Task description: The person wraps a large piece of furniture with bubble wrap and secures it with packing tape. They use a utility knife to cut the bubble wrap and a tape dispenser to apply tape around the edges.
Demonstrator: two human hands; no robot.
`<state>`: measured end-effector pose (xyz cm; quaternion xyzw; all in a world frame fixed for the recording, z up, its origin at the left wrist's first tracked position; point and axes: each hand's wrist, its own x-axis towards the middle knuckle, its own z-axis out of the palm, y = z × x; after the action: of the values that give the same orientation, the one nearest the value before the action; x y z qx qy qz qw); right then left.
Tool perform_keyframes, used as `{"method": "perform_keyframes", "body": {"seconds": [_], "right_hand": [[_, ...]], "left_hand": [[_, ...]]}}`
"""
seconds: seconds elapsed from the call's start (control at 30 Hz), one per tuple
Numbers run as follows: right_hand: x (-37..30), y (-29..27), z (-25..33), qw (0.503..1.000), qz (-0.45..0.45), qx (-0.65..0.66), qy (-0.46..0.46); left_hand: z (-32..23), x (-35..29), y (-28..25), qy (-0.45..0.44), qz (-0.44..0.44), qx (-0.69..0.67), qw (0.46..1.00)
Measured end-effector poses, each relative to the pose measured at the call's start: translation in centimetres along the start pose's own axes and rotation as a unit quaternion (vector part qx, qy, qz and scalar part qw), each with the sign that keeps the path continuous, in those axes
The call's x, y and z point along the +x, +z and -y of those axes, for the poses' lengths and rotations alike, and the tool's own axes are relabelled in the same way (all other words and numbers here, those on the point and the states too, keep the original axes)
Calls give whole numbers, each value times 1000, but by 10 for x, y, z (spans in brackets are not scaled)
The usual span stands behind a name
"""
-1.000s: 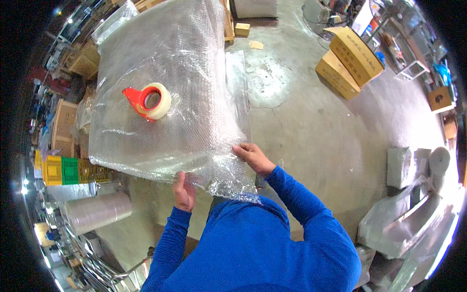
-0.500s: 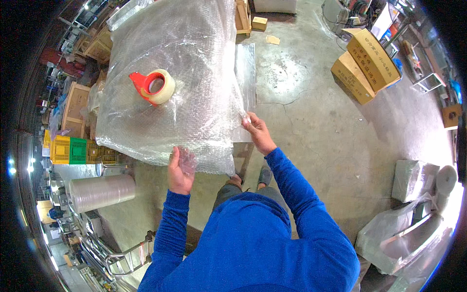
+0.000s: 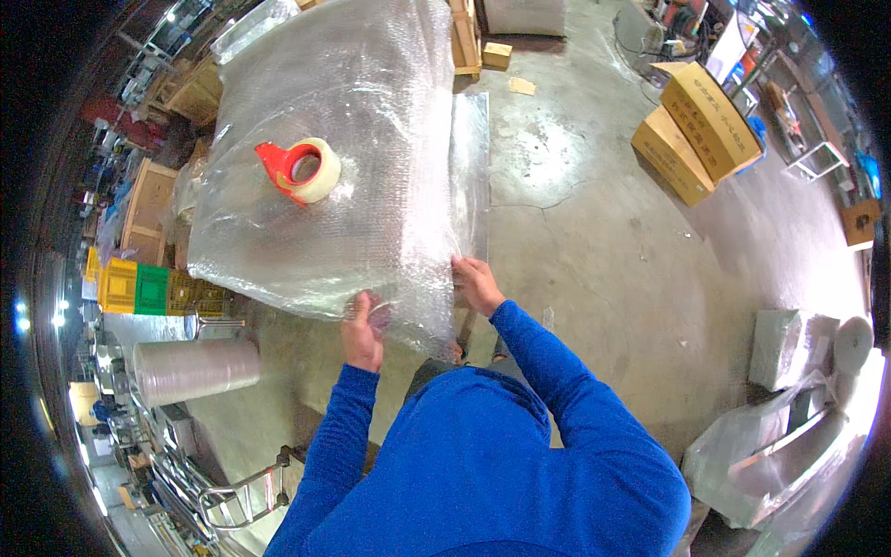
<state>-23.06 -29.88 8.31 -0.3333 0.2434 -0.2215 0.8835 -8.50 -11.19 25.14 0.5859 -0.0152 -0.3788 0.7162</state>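
A large object wrapped in clear bubble wrap stands in front of me. A red tape dispenser with a roll of pale tape lies on top of it. My left hand grips the lower edge of the wrap at the near side. My right hand presses on the wrap's near right corner, where a loose flap hangs down the side. Both arms wear blue sleeves.
Two brown cardboard boxes lie on the concrete floor at the right. A big roll of bubble wrap stands at the lower left, beside yellow and green crates. Wrapped bundles sit at the lower right. A metal trolley is below.
My view has shifted, so the wrapped object sits higher and farther right. My left hand has closed on the wrap's lower edge, and my right hand has slid down its right corner.
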Motion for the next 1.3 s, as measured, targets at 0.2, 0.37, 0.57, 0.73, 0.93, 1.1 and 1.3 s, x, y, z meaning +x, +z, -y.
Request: {"method": "perform_keyframes", "body": {"seconds": [0.2, 0.37, 0.57, 0.73, 0.93, 1.1, 1.3], "right_hand": [[-50, 55, 60, 996, 53, 23, 66], [-42, 88, 56, 992, 7, -124, -31], [-44, 75, 48, 998, 33, -34, -46], [-42, 54, 50, 998, 65, 2, -7], [-23, 49, 32, 996, 84, 6, -22], [-10, 95, -25, 976, -127, -91, -154], [42, 149, -94, 898, -314, 281, -124]], "left_hand": [[25, 7, -13, 58, -38, -18, 997], [20, -1, -14, 36, -20, 39, 998], [-2, -30, 5, 10, -16, -2, 1000], [22, -26, 4, -6, -17, 3, 1000], [33, -16, -4, -4, -13, 26, 1000], [12, -23, 9, 57, -52, 78, 994], [13, -21, -19, 119, -1, 204, 972]]}}
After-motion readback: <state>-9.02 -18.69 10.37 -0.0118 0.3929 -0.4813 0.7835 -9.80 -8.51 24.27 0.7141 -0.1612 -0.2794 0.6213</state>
